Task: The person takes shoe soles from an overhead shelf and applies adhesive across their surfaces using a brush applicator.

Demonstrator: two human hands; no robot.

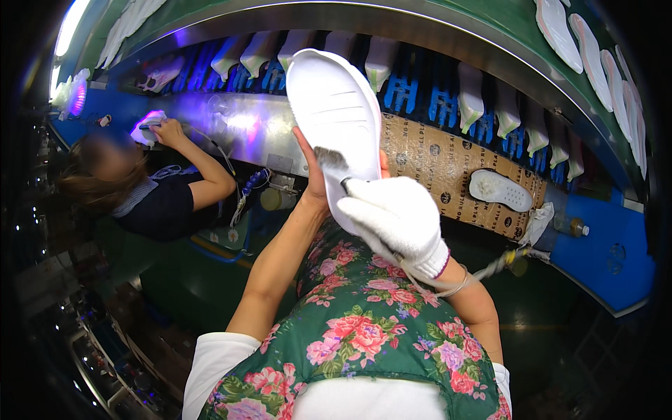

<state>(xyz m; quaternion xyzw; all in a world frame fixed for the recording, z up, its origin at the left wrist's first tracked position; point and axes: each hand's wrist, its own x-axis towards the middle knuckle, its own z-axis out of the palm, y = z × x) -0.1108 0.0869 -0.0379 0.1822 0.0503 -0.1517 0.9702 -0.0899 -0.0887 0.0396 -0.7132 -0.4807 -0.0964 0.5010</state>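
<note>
Sole [336, 91] before the bench [269, 140]

The left hand [313, 168] is under the sole, the right hand [397, 213] over its near part, the brush [330, 159] on it. To the right, a second sole [514, 196] lies on cardboard [434, 182], then a rag [537, 224], then a bottle [568, 225]. A co-worker [164, 206] is at left. Clips [401, 89] line the back, below a shelf [504, 24] bearing more soles [591, 63]

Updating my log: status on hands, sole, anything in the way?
Bare left hand holding white sole. Gloved right hand holding brush over it. Brush, right hand partly covering it.
</note>
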